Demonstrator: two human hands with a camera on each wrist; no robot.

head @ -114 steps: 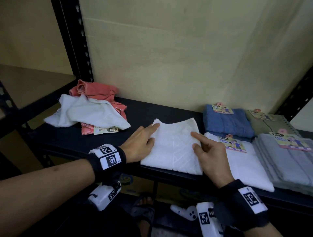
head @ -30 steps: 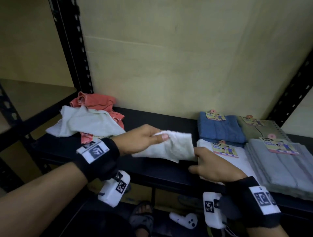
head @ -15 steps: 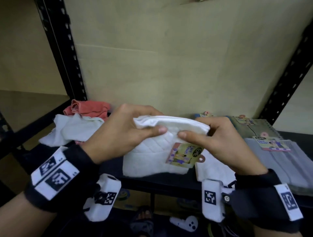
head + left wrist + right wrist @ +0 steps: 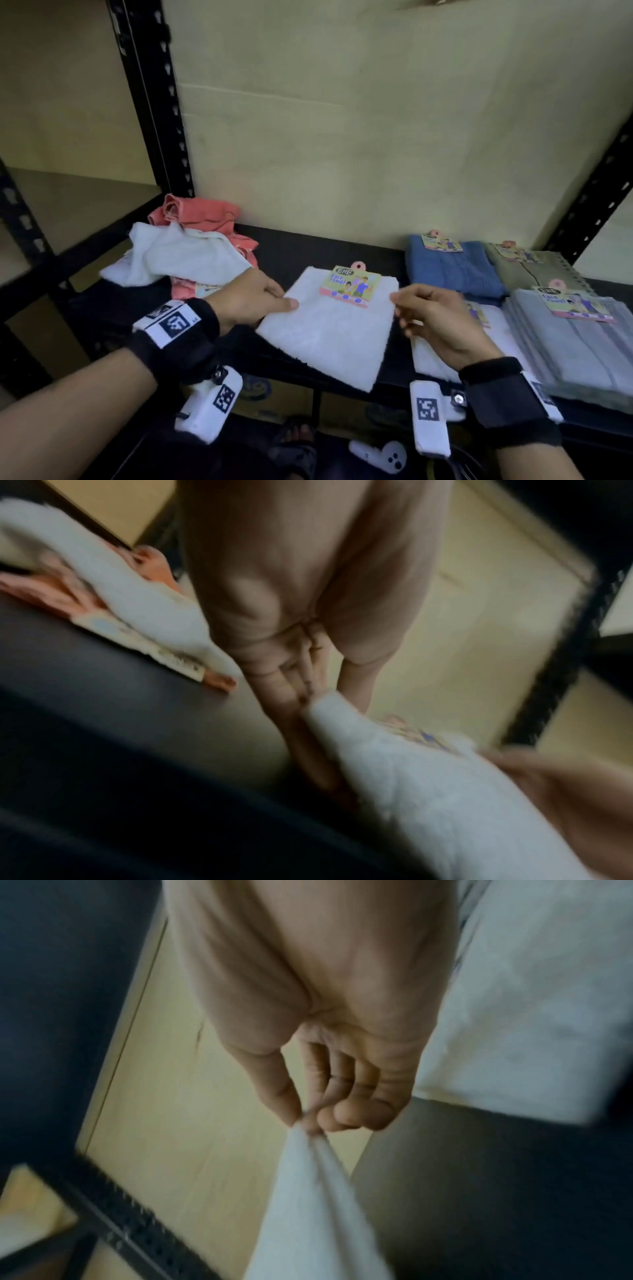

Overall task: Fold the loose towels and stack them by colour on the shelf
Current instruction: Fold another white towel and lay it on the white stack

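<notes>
Towel work is centring on the folded white towel (image 4: 329, 325), which is lying between both hands on the shelf (image 4: 298, 251), label side up, just left of the white stack (image 4: 431, 356). Left hand (image 4: 250, 301) is gripping its left edge; right hand (image 4: 435, 322), nearer the stack, is pinching its right edge.

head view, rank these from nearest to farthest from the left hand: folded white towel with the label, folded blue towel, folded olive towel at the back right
From the left hand:
1. Folded white towel with the label: right beside the hand, its left edge held in the fingers.
2. Folded blue towel: back of the shelf, right of centre.
3. Folded olive towel: back right corner, beyond the blue one.
</notes>
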